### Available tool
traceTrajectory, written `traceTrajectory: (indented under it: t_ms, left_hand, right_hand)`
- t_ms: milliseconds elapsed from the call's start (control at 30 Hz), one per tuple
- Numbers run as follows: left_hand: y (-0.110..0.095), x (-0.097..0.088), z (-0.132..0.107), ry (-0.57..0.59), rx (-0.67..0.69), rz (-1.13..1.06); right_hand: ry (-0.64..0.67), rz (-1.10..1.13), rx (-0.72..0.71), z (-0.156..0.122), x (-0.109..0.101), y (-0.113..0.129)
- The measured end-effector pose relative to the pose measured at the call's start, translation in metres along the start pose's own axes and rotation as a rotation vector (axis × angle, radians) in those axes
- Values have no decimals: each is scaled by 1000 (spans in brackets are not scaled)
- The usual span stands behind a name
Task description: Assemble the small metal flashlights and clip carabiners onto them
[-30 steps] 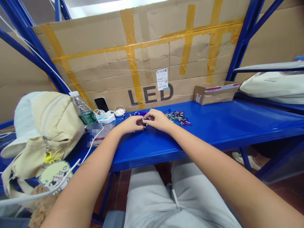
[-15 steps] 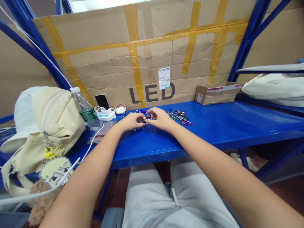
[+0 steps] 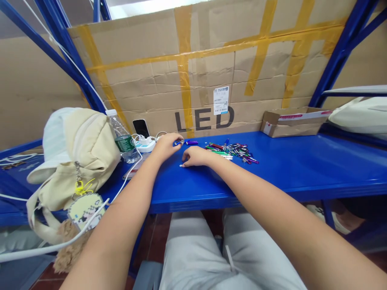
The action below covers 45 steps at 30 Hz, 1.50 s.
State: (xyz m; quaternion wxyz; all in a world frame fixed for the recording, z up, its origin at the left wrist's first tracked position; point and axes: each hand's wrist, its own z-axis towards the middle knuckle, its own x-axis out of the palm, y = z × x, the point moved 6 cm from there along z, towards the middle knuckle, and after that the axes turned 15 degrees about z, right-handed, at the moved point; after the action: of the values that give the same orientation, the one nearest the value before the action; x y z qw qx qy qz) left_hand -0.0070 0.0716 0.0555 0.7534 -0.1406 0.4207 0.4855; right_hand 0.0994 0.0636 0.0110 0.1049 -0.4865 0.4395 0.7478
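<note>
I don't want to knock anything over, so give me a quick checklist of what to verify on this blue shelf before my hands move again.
1. Left hand at the small pieces: ok, its fingertips are at the blue piece near the cardboard wall; a firm grip cannot be told.
2. Right hand free: ok, it lies on the blue shelf with nothing visible in it.
3. Pile of coloured pieces within reach: ok, just to the right of the right hand.
4. Water bottle upright: ok, but close to the left forearm.
5. White cable out of the way: not ok, it runs beside the left arm.
</note>
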Motion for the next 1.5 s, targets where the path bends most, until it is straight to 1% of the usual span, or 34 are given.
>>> traceTrajectory:
  t_ms: [133, 267, 467, 567, 667, 733, 800, 933, 1000, 1133, 1267, 1400, 1500]
  left_hand:
    - [0, 2, -1, 5, -11, -21]
    - [-1, 3, -1, 6, -4, -63]
    - [-4, 10, -2, 43, 24, -63]
    - [-5, 14, -2, 64, 22, -79]
    - [-4, 19, -4, 123, 14, -125]
    - [-3, 23, -5, 169, 2, -155]
    - [-2, 27, -7, 214, -7, -172]
    - [-5, 31, -10, 295, -18, -186]
    - [-8, 32, -9, 313, -14, -195]
    - [-15, 32, -8, 334, 3, -221]
    - [-16, 33, -9, 354, -20, -255]
    - [-13, 32, -10, 361, -57, -269]
    - [-10, 33, -10, 362, -72, -265]
  right_hand:
    - [18, 58, -43, 6, 7, -1]
    - [11, 48, -98, 8, 12, 1]
    - [42, 51, -56, 10, 13, 1]
    - [58, 52, -29, 5, 13, 1]
    - [58, 67, -19, -3, 11, -1]
    - [29, 101, -27, -9, 6, -4]
    - [-32, 157, -34, -14, -3, -8]
    - [-286, 228, -60, -18, -27, -14]
    - [-379, 209, -69, -17, -33, -15]
    - [-430, 156, -103, -12, -31, -14]
    - [-451, 145, -142, -11, -30, -17]
    - [-474, 121, -137, -13, -36, -21]
    - [-480, 74, -99, -17, -43, -25]
